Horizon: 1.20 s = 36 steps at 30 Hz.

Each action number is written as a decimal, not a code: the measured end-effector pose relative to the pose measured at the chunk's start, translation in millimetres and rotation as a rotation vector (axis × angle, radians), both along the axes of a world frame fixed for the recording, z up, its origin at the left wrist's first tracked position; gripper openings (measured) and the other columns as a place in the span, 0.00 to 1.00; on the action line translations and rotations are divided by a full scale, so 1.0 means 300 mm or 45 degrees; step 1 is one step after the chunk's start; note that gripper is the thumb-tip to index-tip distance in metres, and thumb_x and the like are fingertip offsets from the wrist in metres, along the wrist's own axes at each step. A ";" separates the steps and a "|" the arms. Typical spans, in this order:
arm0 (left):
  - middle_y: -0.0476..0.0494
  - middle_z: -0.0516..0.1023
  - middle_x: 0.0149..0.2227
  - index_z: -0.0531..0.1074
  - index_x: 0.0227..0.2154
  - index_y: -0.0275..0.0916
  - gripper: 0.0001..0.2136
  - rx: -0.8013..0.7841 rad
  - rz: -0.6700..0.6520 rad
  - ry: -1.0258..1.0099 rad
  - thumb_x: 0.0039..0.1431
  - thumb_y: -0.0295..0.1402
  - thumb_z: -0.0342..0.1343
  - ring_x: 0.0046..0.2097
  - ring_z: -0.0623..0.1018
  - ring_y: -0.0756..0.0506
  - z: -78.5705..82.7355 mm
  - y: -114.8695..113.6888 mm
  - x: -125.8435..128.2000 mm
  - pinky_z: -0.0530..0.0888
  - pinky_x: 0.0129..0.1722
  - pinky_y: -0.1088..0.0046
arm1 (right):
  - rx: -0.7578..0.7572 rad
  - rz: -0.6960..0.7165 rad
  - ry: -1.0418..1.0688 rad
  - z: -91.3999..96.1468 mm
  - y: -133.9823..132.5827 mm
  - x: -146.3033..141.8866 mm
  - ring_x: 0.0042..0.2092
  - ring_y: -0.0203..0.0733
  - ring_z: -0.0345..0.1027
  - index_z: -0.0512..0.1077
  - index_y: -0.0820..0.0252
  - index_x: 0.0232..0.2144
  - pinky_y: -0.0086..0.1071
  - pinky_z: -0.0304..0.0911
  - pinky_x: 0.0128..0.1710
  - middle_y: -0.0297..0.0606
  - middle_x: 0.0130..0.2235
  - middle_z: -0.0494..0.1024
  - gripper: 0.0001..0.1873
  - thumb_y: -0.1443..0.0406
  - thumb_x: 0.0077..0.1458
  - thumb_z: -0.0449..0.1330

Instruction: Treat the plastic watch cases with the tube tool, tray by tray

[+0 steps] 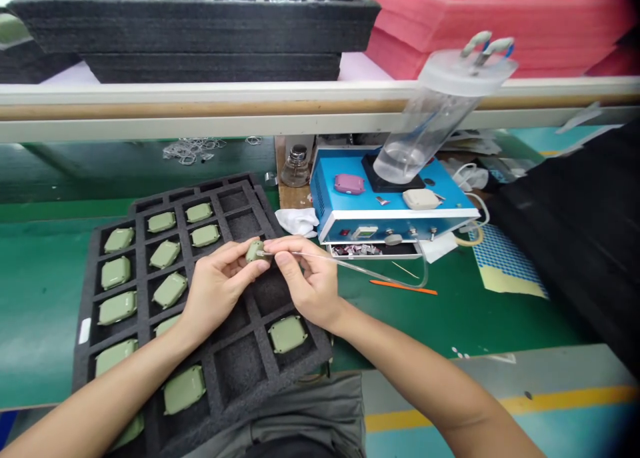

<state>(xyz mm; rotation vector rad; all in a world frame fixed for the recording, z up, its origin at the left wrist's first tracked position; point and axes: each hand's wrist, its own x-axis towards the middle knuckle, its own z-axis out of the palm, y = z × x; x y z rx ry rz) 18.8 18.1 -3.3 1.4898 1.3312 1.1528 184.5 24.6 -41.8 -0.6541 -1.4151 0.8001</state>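
Note:
My left hand (220,286) pinches a small pale green case (255,250) above a black foam tray (239,368). Opposite it, my right hand (306,278) is closed round a thin clear tube with a needle tip (350,263), and the tip touches the green case. The tube runs off to the right toward a blue box (350,211). The tray's pockets hold several more green cases (170,290), mostly on its left side; one lies by itself (287,333) under my right wrist.
The blue box carries a tilted clear bottle (430,125), a pink piece (349,183) and a white piece (421,199). A small glass bottle (296,167) and white cloth (299,221) sit beside it. An orange stick (403,286) lies on the green mat. Black and red foam trays are stacked on the shelf above.

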 end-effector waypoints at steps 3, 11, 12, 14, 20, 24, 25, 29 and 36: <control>0.43 0.82 0.36 0.85 0.45 0.35 0.19 -0.003 -0.001 -0.016 0.52 0.39 0.71 0.32 0.76 0.50 0.004 -0.001 0.002 0.75 0.34 0.75 | 0.003 -0.002 -0.005 0.002 -0.003 0.000 0.48 0.43 0.79 0.78 0.55 0.42 0.41 0.76 0.51 0.40 0.43 0.82 0.07 0.66 0.68 0.58; 0.42 0.83 0.38 0.83 0.46 0.33 0.20 -0.020 -0.006 -0.007 0.52 0.39 0.71 0.34 0.78 0.49 -0.007 0.001 -0.001 0.77 0.36 0.73 | 0.029 -0.029 -0.014 0.004 -0.002 0.000 0.46 0.43 0.80 0.78 0.55 0.42 0.39 0.77 0.48 0.40 0.43 0.83 0.08 0.64 0.68 0.58; 0.41 0.83 0.38 0.82 0.47 0.32 0.21 -0.032 -0.001 -0.001 0.52 0.38 0.71 0.35 0.79 0.48 -0.002 0.000 -0.002 0.77 0.37 0.72 | 0.027 -0.046 0.008 0.006 -0.005 0.001 0.46 0.43 0.80 0.78 0.55 0.42 0.38 0.77 0.48 0.39 0.42 0.83 0.08 0.64 0.68 0.59; 0.41 0.83 0.37 0.80 0.48 0.31 0.22 -0.035 0.003 0.022 0.52 0.37 0.71 0.36 0.80 0.47 0.018 -0.005 -0.008 0.78 0.38 0.72 | 0.004 -0.108 0.103 0.011 -0.013 0.002 0.46 0.42 0.79 0.78 0.55 0.42 0.37 0.77 0.48 0.38 0.42 0.83 0.08 0.63 0.69 0.58; 0.40 0.84 0.42 0.79 0.47 0.36 0.11 0.156 -0.499 0.735 0.66 0.29 0.55 0.42 0.82 0.44 0.093 -0.027 -0.006 0.77 0.44 0.68 | -0.072 -0.290 0.368 0.013 -0.019 0.001 0.41 0.40 0.80 0.77 0.55 0.41 0.35 0.79 0.43 0.37 0.40 0.80 0.10 0.59 0.70 0.58; 0.37 0.82 0.52 0.78 0.54 0.37 0.19 0.211 -0.834 1.034 0.67 0.22 0.47 0.52 0.81 0.41 0.107 -0.031 0.002 0.76 0.53 0.64 | -0.088 -0.275 0.303 0.009 -0.018 -0.002 0.40 0.40 0.80 0.77 0.56 0.40 0.35 0.80 0.42 0.37 0.40 0.79 0.12 0.57 0.70 0.58; 0.37 0.81 0.54 0.77 0.56 0.37 0.20 0.231 -0.813 1.035 0.67 0.22 0.48 0.54 0.81 0.41 0.110 -0.027 -0.010 0.76 0.54 0.64 | -0.092 -0.272 0.296 0.008 -0.018 -0.002 0.40 0.40 0.80 0.77 0.56 0.40 0.35 0.80 0.42 0.37 0.40 0.79 0.12 0.57 0.70 0.58; 0.39 0.82 0.50 0.79 0.52 0.37 0.16 0.181 -0.416 1.217 0.68 0.27 0.51 0.50 0.81 0.40 0.132 -0.010 -0.120 0.76 0.52 0.62 | -0.114 -0.273 0.314 0.009 -0.021 -0.005 0.39 0.39 0.80 0.77 0.56 0.39 0.34 0.80 0.42 0.36 0.39 0.79 0.12 0.56 0.70 0.58; 0.37 0.79 0.45 0.81 0.47 0.37 0.17 0.035 -0.101 1.430 0.60 0.43 0.65 0.41 0.79 0.38 0.108 -0.016 -0.229 0.74 0.42 0.64 | -0.198 -0.245 0.247 -0.005 -0.028 -0.002 0.39 0.40 0.80 0.76 0.57 0.38 0.37 0.79 0.42 0.37 0.39 0.80 0.14 0.54 0.69 0.59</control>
